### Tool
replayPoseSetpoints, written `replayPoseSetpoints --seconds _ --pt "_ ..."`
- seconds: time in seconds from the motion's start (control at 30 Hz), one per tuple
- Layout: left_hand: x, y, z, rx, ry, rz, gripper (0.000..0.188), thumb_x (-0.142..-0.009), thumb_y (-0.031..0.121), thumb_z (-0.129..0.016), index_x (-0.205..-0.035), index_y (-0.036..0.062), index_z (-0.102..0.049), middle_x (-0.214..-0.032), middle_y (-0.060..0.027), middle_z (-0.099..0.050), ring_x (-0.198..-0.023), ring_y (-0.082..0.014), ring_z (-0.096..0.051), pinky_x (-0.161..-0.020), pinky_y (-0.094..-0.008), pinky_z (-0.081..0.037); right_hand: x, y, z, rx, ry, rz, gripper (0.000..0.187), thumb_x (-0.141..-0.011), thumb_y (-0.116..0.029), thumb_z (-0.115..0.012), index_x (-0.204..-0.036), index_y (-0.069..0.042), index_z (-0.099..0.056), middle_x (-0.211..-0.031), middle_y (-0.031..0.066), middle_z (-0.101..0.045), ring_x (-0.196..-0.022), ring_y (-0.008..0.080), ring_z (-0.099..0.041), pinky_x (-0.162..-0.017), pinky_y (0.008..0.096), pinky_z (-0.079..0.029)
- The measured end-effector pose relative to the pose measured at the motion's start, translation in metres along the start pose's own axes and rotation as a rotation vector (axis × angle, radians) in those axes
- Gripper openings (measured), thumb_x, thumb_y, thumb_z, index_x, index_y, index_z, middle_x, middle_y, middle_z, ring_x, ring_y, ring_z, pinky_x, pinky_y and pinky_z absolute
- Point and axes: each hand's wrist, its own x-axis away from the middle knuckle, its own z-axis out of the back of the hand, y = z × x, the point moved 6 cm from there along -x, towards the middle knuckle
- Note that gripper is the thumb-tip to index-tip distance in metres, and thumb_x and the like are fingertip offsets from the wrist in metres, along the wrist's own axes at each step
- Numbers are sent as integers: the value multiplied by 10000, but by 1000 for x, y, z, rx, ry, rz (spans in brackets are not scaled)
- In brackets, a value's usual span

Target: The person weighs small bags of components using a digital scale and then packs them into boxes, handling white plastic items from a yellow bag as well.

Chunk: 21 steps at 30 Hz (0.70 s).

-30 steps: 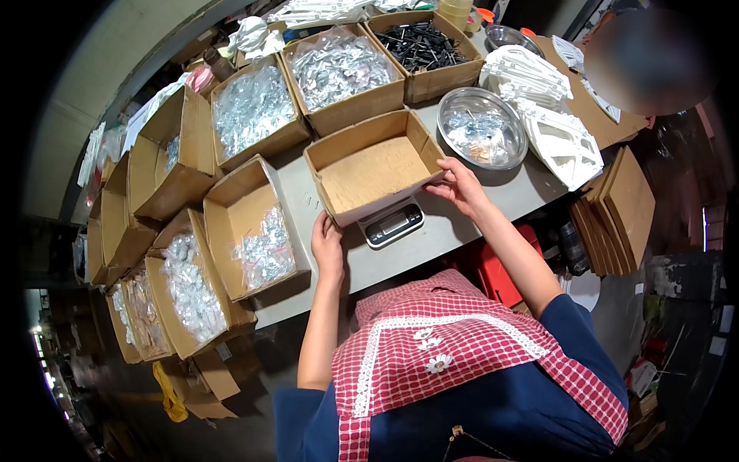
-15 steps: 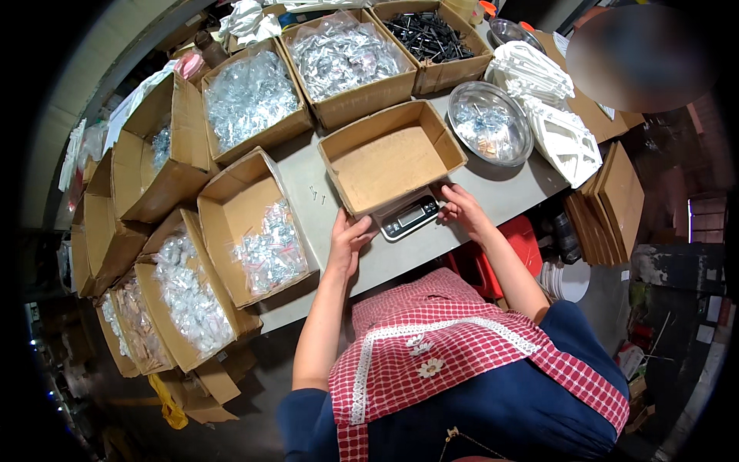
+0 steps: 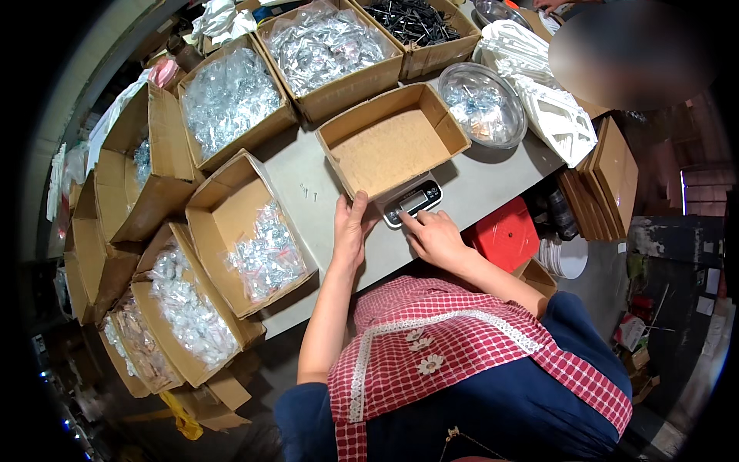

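The right hand (image 3: pixel 439 240) has moved in from beside the kitchen scale (image 3: pixel 414 205) to its front panel — index finger stretched to the buttons, other fingers loosely bent, holding nothing. The left hand (image 3: pixel 350 231), half open, sits at seven o'clock of the shallow cardboard box (image 3: pixel 389 150), thumb raised by its corner; whether it touches is hard to tell. The box rests on the scale, with the steel bowl (image 3: pixel 521 119) at two o'clock and loose screws (image 3: pixel 305 189) at eight — on the grey table (image 3: pixel 481 192).

A shallow box (image 3: pixel 392 146) hides part of the scale (image 3: pixel 419 202), and blur covers another person (image 3: pixel 627 58).
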Motion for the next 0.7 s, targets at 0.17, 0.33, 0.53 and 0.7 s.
replayPoseSetpoints --seconds 0.17,0.33,0.53,0.7 --pt "1 4 -4 -17 94 -62 569 -870 388 -616 -1246 9 -419 -1158 -103 -532 -1036 -179 -530 -888 -336 -428 0 -3 -2 123 -2 106 441 -756 -132 -546 -1182 -22 -558 -800 121 -594 -752 251 -588 -713 382 -426" --pt "0 -4 0 -19 178 -130 510 -861 434 -596 -1135 16 -492 -1102 -112 -545 -1001 -208 -543 -906 -347 -426 4 3 -1 240 64 274 474 -767 -154 -539 -1228 -48 -523 -803 113 -590 -748 236 -590 -740 384 -430" --pt "4 -9 1 2 210 -116 488 -860 408 -610 -1136 19 -509 -1065 -89 -558 -950 -180 -539 -871 -322 -432 1 13 -11 287 44 323 502 -752 -174 -577 -1244 -105 -504 -733 74 -603 -669 226 -605 -688 375 -449" --pt "13 -7 0 33 236 -93 469 -848 408 -628 -1116 38 -521 -1037 -81 -560 -943 -182 -551 -862 -325 -444 -16 17 -11 96 -215 254 390 -769 -166 -579 -1154 -108 -559 -729 107 -643 -702 259 -646 -614 401 -479"
